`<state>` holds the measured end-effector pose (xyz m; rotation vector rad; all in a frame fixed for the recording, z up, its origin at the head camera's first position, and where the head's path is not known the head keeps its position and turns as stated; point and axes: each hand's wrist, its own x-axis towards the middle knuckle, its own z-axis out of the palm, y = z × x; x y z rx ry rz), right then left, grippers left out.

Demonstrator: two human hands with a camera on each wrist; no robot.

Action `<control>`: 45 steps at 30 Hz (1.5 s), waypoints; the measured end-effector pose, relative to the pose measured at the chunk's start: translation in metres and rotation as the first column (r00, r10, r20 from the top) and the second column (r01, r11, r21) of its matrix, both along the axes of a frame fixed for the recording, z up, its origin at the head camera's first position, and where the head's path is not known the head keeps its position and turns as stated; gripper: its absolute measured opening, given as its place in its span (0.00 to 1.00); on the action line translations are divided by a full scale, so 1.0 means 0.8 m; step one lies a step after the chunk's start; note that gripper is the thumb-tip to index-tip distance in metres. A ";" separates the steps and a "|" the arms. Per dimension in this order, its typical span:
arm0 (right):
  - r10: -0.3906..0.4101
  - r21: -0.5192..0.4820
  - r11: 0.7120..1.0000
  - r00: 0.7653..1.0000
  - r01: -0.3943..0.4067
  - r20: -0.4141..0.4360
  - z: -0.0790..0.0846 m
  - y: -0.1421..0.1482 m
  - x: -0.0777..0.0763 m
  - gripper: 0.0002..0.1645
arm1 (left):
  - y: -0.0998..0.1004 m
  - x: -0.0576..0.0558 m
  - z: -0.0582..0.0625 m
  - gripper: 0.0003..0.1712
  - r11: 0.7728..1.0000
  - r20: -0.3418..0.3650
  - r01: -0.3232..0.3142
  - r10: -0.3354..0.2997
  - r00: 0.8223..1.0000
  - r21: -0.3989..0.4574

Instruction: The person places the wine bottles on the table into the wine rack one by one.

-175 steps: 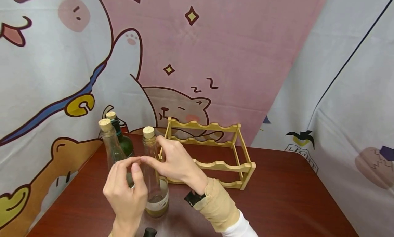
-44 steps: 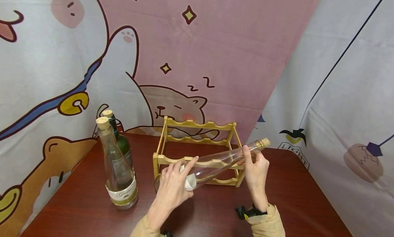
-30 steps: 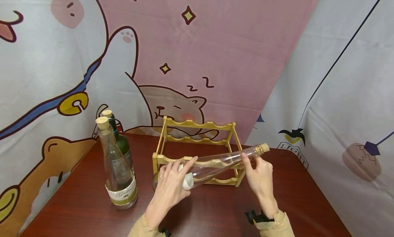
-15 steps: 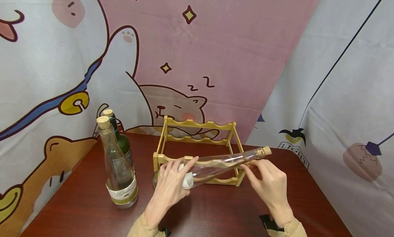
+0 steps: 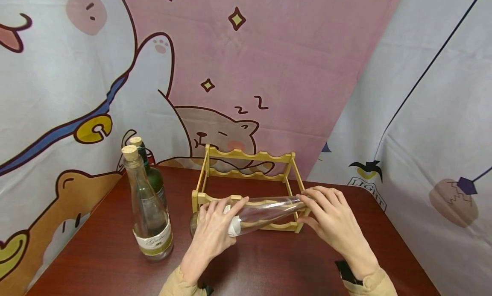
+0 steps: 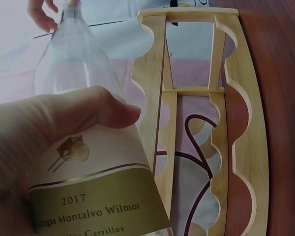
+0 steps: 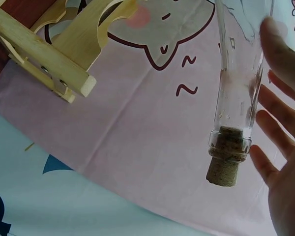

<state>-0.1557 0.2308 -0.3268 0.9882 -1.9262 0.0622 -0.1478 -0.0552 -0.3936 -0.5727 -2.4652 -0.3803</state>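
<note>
A clear glass bottle (image 5: pixel 265 212) lies nearly level in front of the wooden bottle rack (image 5: pixel 226 156), its neck to the right and slightly higher than its base. Around its labelled body my left hand (image 5: pixel 211 234) holds it, thumb across the label (image 6: pixel 83 196), which reads 2017. My right hand (image 5: pixel 336 221) is at the neck, fingers over it and thumb below. In the right wrist view these fingers are spread and only slightly bent along the neck, with the cork (image 7: pixel 222 169) free of them. The head view hides the cork behind this hand.
At the left stand another clear corked bottle (image 5: pixel 147 219) and, behind it, a green corked bottle (image 5: pixel 155 180). The rack has scalloped rails and stands on the dark red table (image 5: pixel 276 266). A printed cloth (image 5: pixel 300 74) hangs behind and at the sides.
The bottle was upright earlier; now it is laid over, left hand on its body. The right hand has shifted from pinching the neck to lying over it, and the neck has dipped slightly.
</note>
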 end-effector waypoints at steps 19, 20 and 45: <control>-0.153 0.197 0.972 0.981 0.128 0.122 -0.021 0.002 -0.009 0.33 | 0.000 0.000 -0.005 0.65 0.997 -0.085 0.006 -0.013 0.996 -0.081; -0.150 0.197 0.972 0.982 0.125 0.118 -0.022 0.001 -0.009 0.32 | 0.000 0.000 -0.005 0.65 0.996 -0.094 0.006 -0.014 0.996 -0.087; -0.249 0.221 0.954 0.947 0.204 0.201 -0.052 0.004 -0.011 0.30 | 0.008 -0.003 -0.011 0.65 0.981 -0.246 0.000 -0.048 0.968 -0.192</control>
